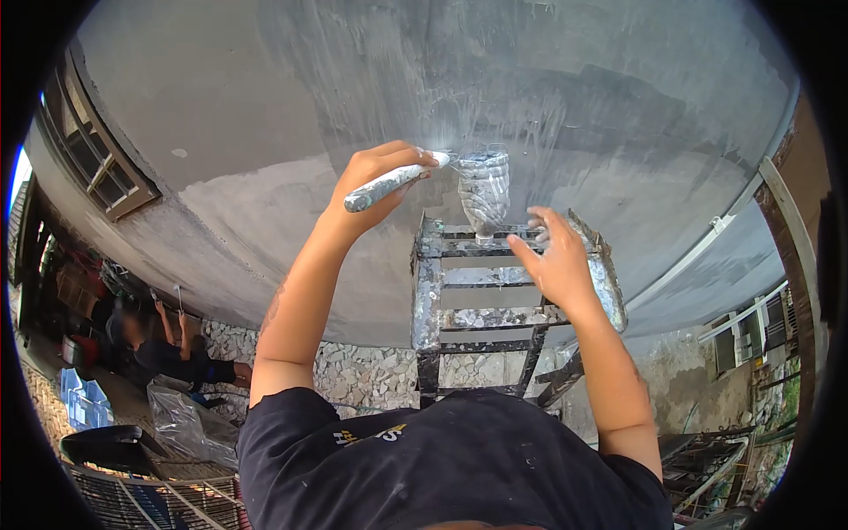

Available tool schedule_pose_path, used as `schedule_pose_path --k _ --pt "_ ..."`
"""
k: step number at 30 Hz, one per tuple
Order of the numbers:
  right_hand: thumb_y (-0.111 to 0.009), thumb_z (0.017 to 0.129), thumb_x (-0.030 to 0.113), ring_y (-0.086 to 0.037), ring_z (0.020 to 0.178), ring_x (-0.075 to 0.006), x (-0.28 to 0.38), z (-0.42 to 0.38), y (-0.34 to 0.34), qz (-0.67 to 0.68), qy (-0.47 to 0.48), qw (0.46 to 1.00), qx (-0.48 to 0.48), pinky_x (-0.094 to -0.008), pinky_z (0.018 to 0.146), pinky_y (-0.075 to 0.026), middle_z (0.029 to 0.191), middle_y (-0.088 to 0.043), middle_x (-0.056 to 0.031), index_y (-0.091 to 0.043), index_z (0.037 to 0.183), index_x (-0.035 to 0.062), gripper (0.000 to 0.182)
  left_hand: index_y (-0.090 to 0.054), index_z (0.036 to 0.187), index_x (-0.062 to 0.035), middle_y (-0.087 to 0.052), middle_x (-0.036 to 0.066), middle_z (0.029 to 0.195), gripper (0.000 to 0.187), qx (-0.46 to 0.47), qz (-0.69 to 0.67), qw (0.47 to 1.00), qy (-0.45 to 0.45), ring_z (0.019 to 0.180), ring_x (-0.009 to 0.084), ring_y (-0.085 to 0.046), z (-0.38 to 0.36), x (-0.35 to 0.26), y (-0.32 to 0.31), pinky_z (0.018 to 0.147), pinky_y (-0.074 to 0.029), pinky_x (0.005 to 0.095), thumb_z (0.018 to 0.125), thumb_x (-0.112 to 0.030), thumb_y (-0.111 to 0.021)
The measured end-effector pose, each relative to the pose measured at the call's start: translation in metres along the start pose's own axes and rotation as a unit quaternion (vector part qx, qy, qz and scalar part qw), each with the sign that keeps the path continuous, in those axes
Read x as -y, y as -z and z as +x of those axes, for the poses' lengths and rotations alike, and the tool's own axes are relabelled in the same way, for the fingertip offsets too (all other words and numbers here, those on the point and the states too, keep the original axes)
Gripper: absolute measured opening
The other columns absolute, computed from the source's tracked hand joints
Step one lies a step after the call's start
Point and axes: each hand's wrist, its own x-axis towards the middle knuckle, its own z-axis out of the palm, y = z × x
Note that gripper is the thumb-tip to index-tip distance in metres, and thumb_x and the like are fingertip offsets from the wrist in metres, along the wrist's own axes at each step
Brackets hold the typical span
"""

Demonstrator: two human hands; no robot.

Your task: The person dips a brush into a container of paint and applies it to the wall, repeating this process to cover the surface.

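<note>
My left hand (382,177) is closed around a thick, paint-smeared tool handle (375,193), raised in front of the grey wall. Its far end points toward a cut plastic bottle (485,187) coated in grey-white paint, and what is fixed there does not show clearly. Neck down, the bottle appears just above the top slats of a paint-spattered metal stand (428,305). To the right of the bottle, my right hand (556,256) hangs over the stand with fingers apart and holds nothing.
A curved grey wall (265,221) with wet-looking streaks fills the front. A window (97,150) is at left. Rubble (353,375) lies below. A person (168,349) sits at lower left near a blue crate (86,402). A pale pipe (698,247) runs along the right.
</note>
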Motion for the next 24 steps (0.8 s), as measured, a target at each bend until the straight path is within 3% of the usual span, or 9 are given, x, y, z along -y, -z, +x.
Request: schedule_pose_path --k 2,3,5,8,13,15,17,20,24 --pt "-0.086 0.082 0.054 -0.064 0.124 -0.042 0.0 0.037 -0.014 0.013 -0.081 0.996 0.042 -0.0478 0.102 -0.052 0.134 -0.063 -0.0278 -0.05 0.141 -0.008 0.094 -0.078 0.104 -0.0058 -0.078 0.01 0.105 0.019 0.006 0.006 1.0 0.015 0.097 0.0288 -0.077 0.001 -0.002 -0.002 0.083 -0.062 0.0366 0.086 0.001 -0.079" --pt "-0.086 0.082 0.054 -0.064 0.124 -0.042 -0.004 0.052 -0.026 0.014 -0.084 0.996 0.038 -0.0478 0.102 -0.052 0.134 -0.063 -0.0278 -0.05 0.141 -0.008 0.094 -0.078 0.104 -0.0059 -0.078 0.01 0.106 0.021 0.009 0.014 0.999 0.033 0.1 0.0277 -0.077 0.001 -0.003 -0.003 0.084 -0.062 0.0361 0.085 0.0 -0.081" --pt "-0.093 0.064 0.066 -0.063 0.126 -0.0426 -0.012 0.078 -0.051 0.022 -0.155 0.986 0.052 -0.0462 0.106 -0.051 0.138 -0.059 -0.0338 -0.045 0.141 -0.0163 0.122 -0.078 0.104 -0.0057 -0.078 0.01 0.106 0.021 0.007 0.009 0.999 0.038 0.099 0.0275 -0.077 0.0 -0.005 -0.005 0.084 -0.062 0.0359 0.085 0.001 -0.081" --pt "-0.097 0.056 0.062 -0.064 0.126 -0.0414 -0.013 0.089 -0.065 0.075 -0.166 0.982 0.046 -0.0449 0.106 -0.05 0.136 -0.059 -0.0366 -0.046 0.136 -0.0192 0.125 -0.078 0.104 -0.0053 -0.078 0.01 0.106 0.021 0.004 0.0 0.999 0.044 0.098 0.0273 -0.077 -0.001 -0.004 -0.006 0.083 -0.062 0.0355 0.084 0.001 -0.082" --pt "-0.098 0.058 0.05 -0.067 0.121 -0.0399 -0.021 0.09 -0.068 0.166 -0.127 0.976 0.059 -0.0442 0.102 -0.052 0.127 -0.067 -0.0306 -0.05 0.133 -0.0113 0.108 -0.078 0.104 -0.0049 -0.079 0.01 0.105 0.021 -0.009 0.006 0.999 0.053 0.097 0.0262 -0.077 -0.007 -0.002 -0.006 0.081 -0.062 0.0348 0.084 0.001 -0.082" --pt "-0.098 0.059 0.046 -0.068 0.119 -0.0392 -0.014 0.084 -0.056 0.183 -0.107 0.976 0.058 -0.0444 0.101 -0.052 0.123 -0.069 -0.0286 -0.052 0.131 -0.0084 0.101 -0.078 0.104 -0.0053 -0.079 0.01 0.106 0.022 -0.003 -0.019 0.995 0.096 0.095 0.0242 -0.077 -0.009 -0.001 -0.007 0.08 -0.061 0.0347 0.084 0.001 -0.083" --pt "-0.097 0.065 0.035 -0.071 0.108 -0.0291 0.007 0.069 -0.029 0.114 -0.113 0.987 -0.002 -0.0402 0.095 -0.055 0.116 -0.073 -0.0205 -0.057 0.124 -0.006 0.083 -0.078 0.105 -0.0054 -0.079 0.01 0.106 0.022 0.014 -0.032 0.992 0.124 0.093 0.0235 -0.076 -0.008 -0.002 -0.012 0.079 -0.061 0.0343 0.085 0.0 -0.083" --pt "-0.096 0.068 0.033 -0.071 0.107 -0.0265 0.015 0.044 0.003 0.135 -0.1 0.985 -0.043 -0.0392 0.093 -0.056 0.114 -0.073 -0.0182 -0.058 0.124 -0.0056 0.077 -0.078 0.106 -0.0053 -0.079 0.01 0.105 0.021 0.058 -0.056 0.984 0.162 0.091 0.0225 -0.075 -0.009 0.005 -0.026 0.078 -0.06 0.0342 0.086 -0.003 -0.083" --pt "-0.094 0.07 0.036 -0.074 0.104 -0.035 0.015 0.002 0.038 0.149 -0.073 0.983 -0.072 -0.0416 0.094 -0.056 0.113 -0.074 -0.0229 -0.056 0.123 -0.0045 0.077 -0.078 0.108 -0.0056 -0.079 0.009 0.105 0.019 0.132 -0.077 0.973 0.173 0.09 0.0217 -0.075 0.0 0.017 -0.047 0.079 -0.06 0.0346 0.09 -0.008 -0.082"
